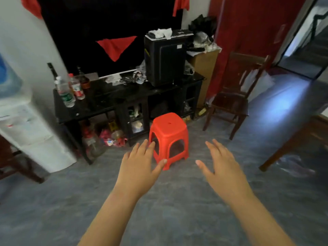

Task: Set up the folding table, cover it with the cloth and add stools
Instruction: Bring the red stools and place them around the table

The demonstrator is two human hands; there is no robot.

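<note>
Stool (pixel 168 134), red plastic, square seat with a small hole in the middle, upright on the grey floor (pixel 159 206). It stands just in front of the black TV stand (pixel 110 98), apart from it.

Head view: both bare forearms reach forward and down toward the stool. Left hand (pixel 140 162) is palm down with fingers spread, holding nothing. Its fingertips and thumb overlap the stool's left side and front leg in the view; contact cannot be told. Right hand (pixel 224 167) is also palm down, fingers spread, thumb out, empty, to the right of the stool and clear of it.

On the TV stand surface a black computer tower (pixel 165 61) stands upright at the right, with crumpled paper on top. Two clear plastic bottles (pixel 68 93) stand at the left end, one with a red label just beside one with a green label. Loose papers and cables lie between. A dark TV screen (pixel 106 23) stands behind, with a red cloth (pixel 117 47) hanging over its front.

A white water dispenser (pixel 28 132) is at the left edge. A dark wooden chair (pixel 234 98) stands to the right of the TV stand, near a red door (pixel 252 29). A cardboard box (pixel 204 68) sits between tower and door.
</note>
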